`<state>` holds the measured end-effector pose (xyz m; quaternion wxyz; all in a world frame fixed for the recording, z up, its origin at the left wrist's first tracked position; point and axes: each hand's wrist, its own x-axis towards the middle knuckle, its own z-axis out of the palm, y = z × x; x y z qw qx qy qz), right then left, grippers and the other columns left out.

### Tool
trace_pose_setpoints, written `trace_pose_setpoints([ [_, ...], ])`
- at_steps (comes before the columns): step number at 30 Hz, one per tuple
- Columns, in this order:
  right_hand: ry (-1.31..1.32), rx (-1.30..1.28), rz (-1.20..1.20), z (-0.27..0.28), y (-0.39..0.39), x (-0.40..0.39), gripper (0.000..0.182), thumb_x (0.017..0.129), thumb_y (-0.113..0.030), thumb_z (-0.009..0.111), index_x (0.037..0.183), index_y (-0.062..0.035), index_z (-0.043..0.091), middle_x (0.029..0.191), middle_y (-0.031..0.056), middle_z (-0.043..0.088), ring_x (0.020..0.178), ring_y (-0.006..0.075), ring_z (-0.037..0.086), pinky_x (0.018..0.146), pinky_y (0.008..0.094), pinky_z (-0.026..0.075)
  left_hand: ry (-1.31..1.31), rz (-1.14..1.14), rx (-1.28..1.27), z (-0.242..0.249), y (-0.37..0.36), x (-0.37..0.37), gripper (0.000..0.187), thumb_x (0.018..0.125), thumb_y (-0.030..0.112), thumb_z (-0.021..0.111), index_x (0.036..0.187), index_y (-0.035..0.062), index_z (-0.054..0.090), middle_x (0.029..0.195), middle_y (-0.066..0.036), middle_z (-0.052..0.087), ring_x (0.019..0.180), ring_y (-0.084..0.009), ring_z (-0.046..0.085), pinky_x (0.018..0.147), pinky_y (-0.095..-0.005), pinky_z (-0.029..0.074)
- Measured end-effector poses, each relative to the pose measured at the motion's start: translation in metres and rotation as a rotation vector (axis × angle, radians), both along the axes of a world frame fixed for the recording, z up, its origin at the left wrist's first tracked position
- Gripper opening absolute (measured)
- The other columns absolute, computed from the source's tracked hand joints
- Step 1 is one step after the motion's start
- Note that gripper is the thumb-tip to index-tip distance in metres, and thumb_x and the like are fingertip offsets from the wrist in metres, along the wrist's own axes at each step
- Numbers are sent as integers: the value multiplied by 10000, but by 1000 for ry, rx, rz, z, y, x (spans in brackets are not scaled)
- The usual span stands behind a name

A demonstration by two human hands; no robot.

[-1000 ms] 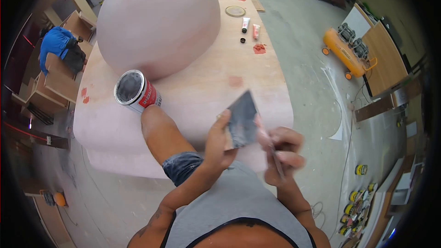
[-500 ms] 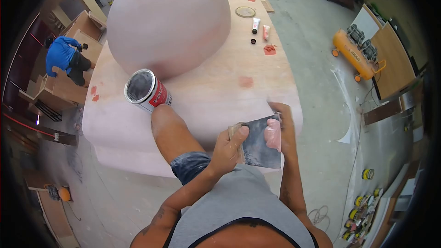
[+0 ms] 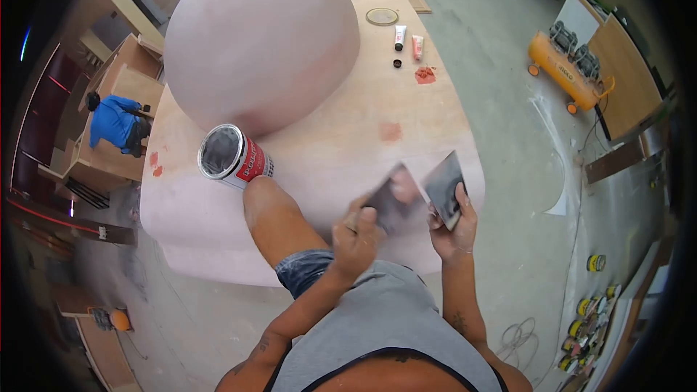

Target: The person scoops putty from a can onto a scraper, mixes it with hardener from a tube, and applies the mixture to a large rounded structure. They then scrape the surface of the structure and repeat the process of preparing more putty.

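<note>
My left hand grips a dark flat plate, smeared by motion, with a pink lump of paste near its upper corner. Beside it on the right, my right hand holds a second dark flat blade, tilted, its lower end between thumb and fingers. Both are held above the near edge of a pale pink-coated wooden surface. An open can with a red and white label stands by my raised knee, grey material inside. A large pinkish rounded form rests behind the can.
Two small tubes, a black cap, a round lid and red smears lie at the surface's far right. An orange compressor stands right. A person in blue is at the left. Several cans sit lower right.
The two plates have moved apart. The right hand's blade now shows upright and tilted, and the left plate with the paste has turned. The person in blue appears lower in view.
</note>
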<state>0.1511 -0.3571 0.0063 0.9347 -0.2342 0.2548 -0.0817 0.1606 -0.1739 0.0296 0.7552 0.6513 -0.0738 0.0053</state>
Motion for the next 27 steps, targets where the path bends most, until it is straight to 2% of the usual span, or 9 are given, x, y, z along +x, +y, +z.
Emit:
trace_pose_setpoints([
  [2,116,96,-71,6,4,-3,174,970,-243,567,1025,-93,634,767,37,674,494,142,588,361,237,415,-108,-10,19,-14,10,23,460,1052,322,478,1300,-60,541,793,-44,623,707,-89,572,624,-255,490],
  [5,-74,357,334,-10,9,-9,187,957,-222,564,1067,-87,633,861,43,710,623,150,666,417,254,464,-823,-115,213,-9,14,55,468,998,371,523,1309,23,554,1329,-284,534,1164,-406,592,935,-436,536],
  [8,44,288,300,10,33,6,217,943,-184,557,1112,-69,632,894,71,715,642,166,690,429,246,514,-976,-299,457,-1,17,71,459,921,355,621,1289,82,590,1314,-245,558,1124,-420,604,910,-444,552],
  [12,-15,305,351,-12,8,20,284,894,-172,597,1130,-14,611,929,104,703,609,188,672,411,275,517,-880,-386,775,-14,37,91,455,811,161,696,1261,130,635,1311,-206,568,1101,-399,612,888,-424,558],
  [13,-88,340,324,-16,4,27,315,887,-160,604,1155,4,588,943,120,699,636,194,679,426,287,541,-810,-437,824,-16,46,96,561,682,52,757,1231,110,656,1299,-175,588,1134,-373,602,867,-432,562],
  [16,-135,-14,205,6,-1,61,339,897,-129,591,1205,10,557,950,126,692,655,202,690,429,285,555,-813,-633,1130,-42,89,104,511,759,68,710,1259,154,648,1294,-191,582,1050,-351,627,849,-405,556],
  [21,-196,-358,372,-68,14,194,483,887,-172,640,1342,-76,511,1198,67,618,1102,197,623,735,313,557,-211,-128,725,-62,157,121,398,994,272,554,1303,23,591,1146,-166,660,1002,-295,642,836,-331,522],
  [23,-333,-569,531,-111,27,262,491,922,-139,590,1396,-78,481,1249,43,592,1166,177,582,842,314,503,29,249,716,-106,194,128,499,1034,378,494,1279,-49,574,1049,-135,681,952,-218,651,783,-286,506],
  [27,-217,-1129,429,-143,56,390,434,949,-84,511,1383,-74,507,1149,102,655,1030,155,609,839,309,488,230,308,657,-100,166,158,559,1019,482,495,1093,-54,635,875,-72,674,767,-146,618,698,-282,492],
])
